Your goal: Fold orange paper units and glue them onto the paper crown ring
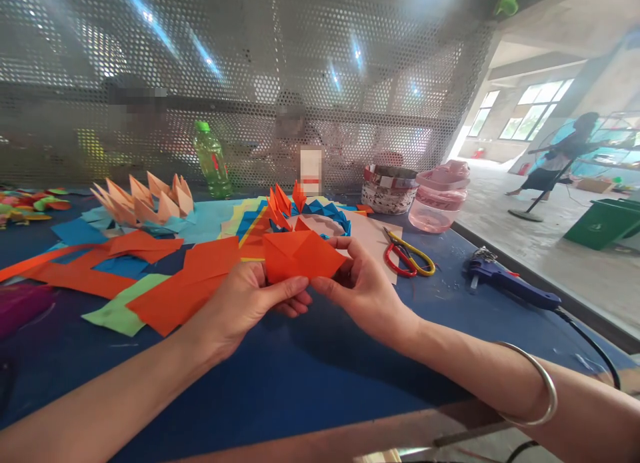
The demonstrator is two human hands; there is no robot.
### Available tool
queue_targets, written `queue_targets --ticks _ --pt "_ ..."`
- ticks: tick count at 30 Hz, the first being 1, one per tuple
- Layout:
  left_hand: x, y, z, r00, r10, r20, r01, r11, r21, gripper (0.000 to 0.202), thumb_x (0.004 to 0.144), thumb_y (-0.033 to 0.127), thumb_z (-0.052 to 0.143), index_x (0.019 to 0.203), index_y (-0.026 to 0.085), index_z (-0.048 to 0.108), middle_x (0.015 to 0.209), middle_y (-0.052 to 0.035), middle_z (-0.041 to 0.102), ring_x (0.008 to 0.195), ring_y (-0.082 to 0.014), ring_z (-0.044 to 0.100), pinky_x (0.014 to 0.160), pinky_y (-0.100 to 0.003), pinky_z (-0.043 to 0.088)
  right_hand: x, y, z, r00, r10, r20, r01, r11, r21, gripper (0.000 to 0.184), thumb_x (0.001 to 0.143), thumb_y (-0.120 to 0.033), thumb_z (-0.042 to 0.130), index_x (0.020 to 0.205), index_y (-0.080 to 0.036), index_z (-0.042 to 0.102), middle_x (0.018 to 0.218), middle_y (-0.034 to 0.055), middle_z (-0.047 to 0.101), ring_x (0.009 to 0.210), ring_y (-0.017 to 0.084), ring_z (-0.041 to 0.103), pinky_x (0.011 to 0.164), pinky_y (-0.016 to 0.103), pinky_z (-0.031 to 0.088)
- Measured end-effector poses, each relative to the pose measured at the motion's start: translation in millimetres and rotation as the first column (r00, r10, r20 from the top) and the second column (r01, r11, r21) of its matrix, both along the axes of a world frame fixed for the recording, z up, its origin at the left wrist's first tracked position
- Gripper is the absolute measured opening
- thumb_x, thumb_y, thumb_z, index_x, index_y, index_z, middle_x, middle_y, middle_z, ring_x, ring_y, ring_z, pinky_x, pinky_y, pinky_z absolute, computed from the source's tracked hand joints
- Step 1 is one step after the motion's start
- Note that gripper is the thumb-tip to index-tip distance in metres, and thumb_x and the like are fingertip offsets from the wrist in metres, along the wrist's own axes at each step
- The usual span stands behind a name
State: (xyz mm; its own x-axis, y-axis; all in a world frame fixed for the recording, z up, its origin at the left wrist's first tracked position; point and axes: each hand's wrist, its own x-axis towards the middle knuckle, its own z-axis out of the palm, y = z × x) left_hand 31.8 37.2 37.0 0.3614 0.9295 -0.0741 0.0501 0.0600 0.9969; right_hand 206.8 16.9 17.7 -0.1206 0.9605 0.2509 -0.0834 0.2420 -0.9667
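A piece of orange paper [295, 249], partly folded with crease lines and a point at its right end, is held up above the table. My left hand [265, 289] pinches its lower left edge, thumb in front. At its right side, my right hand [357, 279] grips it between thumb and fingers. Just behind the paper lies a blue folded-paper ring [333, 213] with orange paper points [281, 203] standing on its left part. To the left, loose orange sheets [185, 283] lie over a light green sheet [127, 306]. A ring of peach paper points [145, 199] stands farther back.
Scissors [411, 253] with red and yellow handles and a blue glue gun [515, 283] with a cord lie to the right. Behind them stand a pink clear container [439, 197] and a round patterned basket [389, 188]. A green bottle [213, 159] stands by the perforated metal screen [340, 63].
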Motion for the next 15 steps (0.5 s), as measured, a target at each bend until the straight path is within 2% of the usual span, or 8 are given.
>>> queue_targets --ticks 4,8,15 --pt "-0.4 1.9 1.4 0.998 0.042 -0.05 -0.042 0.999 0.004 0.027 0.06 0.04 0.084 0.062 0.016 0.07 0.056 -0.0006 0.07 0.051 -0.0117 0.062 0.051 -0.02 0.051 1.1 1.1 0.6 0.998 0.025 -0.054 -0.024 1.0 0.007 0.047 0.073 -0.034 0.076 0.106 -0.022 0.044 0.081 -0.0006 0.065 0.076 0.016 0.063 0.069 0.029 0.048" --pt "-1.4 3.4 0.7 0.993 0.092 -0.072 -0.091 0.996 0.025 0.03 0.057 0.039 0.085 0.059 0.016 0.066 0.051 0.0021 0.066 0.046 -0.0097 0.057 0.047 -0.02 0.046 1.7 2.2 -0.1 0.997 0.028 -0.074 -0.029 0.999 -0.015 0.055 0.069 -0.038 0.079 0.106 -0.022 0.043 0.077 -0.0021 0.063 0.073 0.016 0.062 0.068 0.029 0.047" --pt "-1.0 4.4 1.8 0.994 0.068 -0.09 -0.064 0.997 0.047 0.033 0.058 0.044 0.082 0.061 0.016 0.064 0.053 0.0021 0.064 0.049 -0.01 0.055 0.051 -0.022 0.045 2.7 5.0 -0.9 0.997 0.036 -0.066 -0.036 0.999 -0.002 0.051 0.071 -0.038 0.078 0.105 -0.022 0.044 0.08 -0.0014 0.064 0.072 0.015 0.062 0.065 0.027 0.045"
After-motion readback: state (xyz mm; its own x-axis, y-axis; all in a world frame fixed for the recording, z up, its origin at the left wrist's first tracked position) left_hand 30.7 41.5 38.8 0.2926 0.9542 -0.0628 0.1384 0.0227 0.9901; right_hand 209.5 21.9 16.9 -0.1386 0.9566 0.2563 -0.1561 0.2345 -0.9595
